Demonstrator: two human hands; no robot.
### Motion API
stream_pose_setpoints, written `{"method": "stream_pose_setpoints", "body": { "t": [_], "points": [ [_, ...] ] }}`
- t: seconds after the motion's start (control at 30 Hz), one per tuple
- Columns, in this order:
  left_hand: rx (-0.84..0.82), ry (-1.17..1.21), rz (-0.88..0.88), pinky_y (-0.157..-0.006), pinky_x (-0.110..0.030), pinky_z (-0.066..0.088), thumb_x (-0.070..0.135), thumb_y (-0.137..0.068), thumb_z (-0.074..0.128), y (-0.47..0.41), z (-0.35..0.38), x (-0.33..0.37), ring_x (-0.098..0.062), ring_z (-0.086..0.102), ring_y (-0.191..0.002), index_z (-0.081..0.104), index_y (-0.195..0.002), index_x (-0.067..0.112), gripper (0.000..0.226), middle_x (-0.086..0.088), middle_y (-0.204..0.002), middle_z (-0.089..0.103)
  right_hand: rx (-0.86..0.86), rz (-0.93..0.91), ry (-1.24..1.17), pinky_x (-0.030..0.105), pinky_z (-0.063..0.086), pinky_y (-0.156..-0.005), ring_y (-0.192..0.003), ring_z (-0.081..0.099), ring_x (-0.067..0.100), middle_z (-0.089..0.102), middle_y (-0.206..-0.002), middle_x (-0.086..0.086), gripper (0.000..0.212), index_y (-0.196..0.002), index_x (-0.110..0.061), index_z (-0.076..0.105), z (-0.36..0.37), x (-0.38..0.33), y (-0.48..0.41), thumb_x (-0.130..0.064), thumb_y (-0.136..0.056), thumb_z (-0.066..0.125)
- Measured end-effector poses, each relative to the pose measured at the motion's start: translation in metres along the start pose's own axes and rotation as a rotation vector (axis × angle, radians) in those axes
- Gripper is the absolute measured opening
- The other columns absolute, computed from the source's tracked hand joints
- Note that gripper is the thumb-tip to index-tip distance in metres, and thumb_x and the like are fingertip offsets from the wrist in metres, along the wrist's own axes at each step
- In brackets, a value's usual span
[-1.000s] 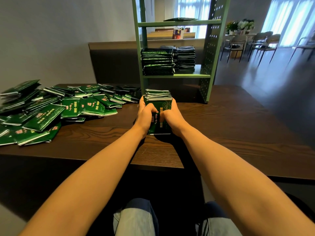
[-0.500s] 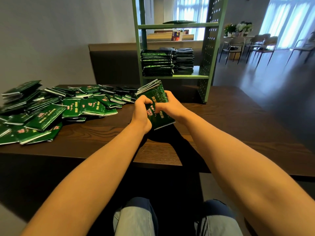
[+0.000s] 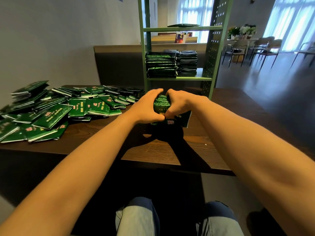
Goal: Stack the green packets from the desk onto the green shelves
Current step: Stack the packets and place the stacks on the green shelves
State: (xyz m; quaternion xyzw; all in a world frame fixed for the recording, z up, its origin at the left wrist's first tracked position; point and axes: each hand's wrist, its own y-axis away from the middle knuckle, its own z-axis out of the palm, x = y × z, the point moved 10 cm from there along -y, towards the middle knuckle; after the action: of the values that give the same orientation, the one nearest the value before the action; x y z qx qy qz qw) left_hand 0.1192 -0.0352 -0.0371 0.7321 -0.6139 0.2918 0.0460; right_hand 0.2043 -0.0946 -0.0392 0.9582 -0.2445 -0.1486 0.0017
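Head view looked down on a dark wooden tabletop [image 3: 170, 150] that filled the middle of the scene, with the person's two bare forearms reaching across it. At its far edge stood the green shelves [image 3: 219, 48], a metal frame with a perforated right side panel. A loose pile [image 3: 56, 113] of green packets sprawled over the left part of the tabletop, many overlapping and lying at different angles. On the middle shelf board sat a neat stack [image 3: 161, 65] of green packets, and just beside it on the right a darker stack [image 3: 188, 61]. One flat packet [image 3: 183, 25] lay alone on the board above. In front of the shelves, near the centre of the tabletop and well apart from the shelf stacks, a bundle [image 3: 161, 103] of packets was held between both hands. The left hand [image 3: 146, 108] gripped its left side and the right hand [image 3: 182, 103] its right, thumbs meeting on the near face. The left fingers [image 3: 153, 92] and right fingers [image 3: 172, 92] curled over the top edge, grasping the bundle. Whether its lower edge touched the tabletop could not be told
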Motion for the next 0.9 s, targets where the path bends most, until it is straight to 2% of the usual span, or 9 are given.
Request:
{"method": "stream_pose_setpoints", "body": {
  "t": [0.07,0.13,0.2,0.27,0.53,0.63,0.7,0.8,0.9],
  "points": [
    [-0.135,-0.223,-0.050,-0.112,-0.041,0.037,0.038,-0.066,0.084,-0.008,0.004,-0.004,-0.025,0.040,-0.138,0.031,-0.153,0.020,0.103,-0.006,-0.150,0.039,-0.032,0.013,0.045,0.039,0.053,-0.080,-0.100,0.061,0.026,0.058,-0.112,0.006,0.081,-0.137,-0.015,0.040,0.009,0.003,-0.001,-0.036,-0.073,0.086],
    [-0.275,-0.399,-0.144,-0.104,-0.051,0.044,0.050,-0.065,0.082,-0.011,0.015,-0.012,-0.030,0.046,-0.131,0.025,-0.153,0.027,0.108,-0.006,-0.145,0.040,-0.059,0.005,0.065,0.040,0.055,-0.084,-0.100,0.061,0.025,0.058,-0.113,0.006,0.082,-0.136,-0.016,0.040,0.017,0.003,-0.003,-0.037,-0.072,0.087],
    [-0.398,-0.546,-0.224,-0.100,-0.053,0.047,0.052,-0.070,0.079,-0.010,0.028,-0.017,-0.033,0.047,-0.127,0.022,-0.153,0.027,0.104,-0.008,-0.141,0.036,-0.090,0.004,0.058,0.041,0.056,-0.090,-0.103,0.061,0.024,0.059,-0.116,0.006,0.081,-0.136,-0.017,0.039,0.026,0.004,-0.004,-0.035,-0.073,0.087],
    [-0.449,-0.611,-0.267,-0.098,-0.053,0.048,0.052,-0.073,0.078,-0.010,0.035,-0.019,-0.034,0.047,-0.125,0.026,-0.149,0.022,0.097,-0.009,-0.139,0.035,-0.124,0.015,0.047,0.041,0.055,-0.094,-0.105,0.061,0.023,0.059,-0.118,0.006,0.082,-0.138,-0.016,0.039,0.034,0.006,-0.005,-0.036,-0.074,0.087],
    [-0.517,-0.483,-0.334,-0.095,-0.049,0.052,0.039,-0.072,0.083,-0.011,0.037,-0.025,-0.031,0.053,-0.113,0.023,-0.146,0.019,0.097,-0.007,-0.132,0.042,-0.182,0.054,0.131,0.047,0.052,-0.101,-0.105,0.061,0.024,0.059,-0.117,0.002,0.078,-0.136,-0.021,0.043,0.033,0.013,-0.006,-0.044,-0.076,0.087],
    [-0.516,-0.481,-0.347,-0.092,-0.049,0.053,0.034,-0.073,0.083,-0.008,0.040,-0.026,-0.030,0.053,-0.107,0.026,-0.142,0.018,0.091,-0.003,-0.117,0.039,-0.188,0.062,0.093,0.042,0.052,-0.095,-0.104,0.060,0.023,0.058,-0.114,0.002,0.069,-0.127,-0.022,0.041,0.039,0.015,-0.008,-0.041,-0.079,0.086],
    [-0.499,-0.483,-0.342,-0.091,-0.048,0.053,0.032,-0.074,0.083,-0.007,0.041,-0.025,-0.028,0.053,-0.103,0.029,-0.141,0.017,0.087,-0.003,-0.115,0.039,-0.184,0.062,0.064,0.038,0.050,-0.088,-0.102,0.060,0.022,0.056,-0.107,0.000,0.067,-0.125,-0.022,0.040,0.041,0.015,-0.006,-0.039,-0.079,0.086],
    [-0.456,-0.475,-0.320,-0.092,-0.048,0.053,0.033,-0.073,0.084,-0.008,0.040,-0.023,-0.028,0.053,-0.107,0.027,-0.145,0.017,0.093,-0.006,-0.125,0.041,-0.151,0.062,0.048,0.035,0.048,-0.082,-0.098,0.059,0.020,0.056,-0.104,-0.001,0.063,-0.122,-0.022,0.041,0.038,0.015,-0.004,-0.038,-0.079,0.085],
    [-0.389,-0.489,-0.286,-0.099,-0.053,0.048,0.039,-0.066,0.087,-0.010,0.036,-0.028,-0.034,0.047,-0.125,0.018,-0.152,0.024,0.111,-0.009,-0.143,0.037,-0.112,0.066,0.046,0.035,0.051,-0.084,-0.100,0.059,0.021,0.059,-0.111,0.002,0.062,-0.121,-0.022,0.044,0.036,0.014,-0.002,-0.039,-0.078,0.086]
  ]
}}
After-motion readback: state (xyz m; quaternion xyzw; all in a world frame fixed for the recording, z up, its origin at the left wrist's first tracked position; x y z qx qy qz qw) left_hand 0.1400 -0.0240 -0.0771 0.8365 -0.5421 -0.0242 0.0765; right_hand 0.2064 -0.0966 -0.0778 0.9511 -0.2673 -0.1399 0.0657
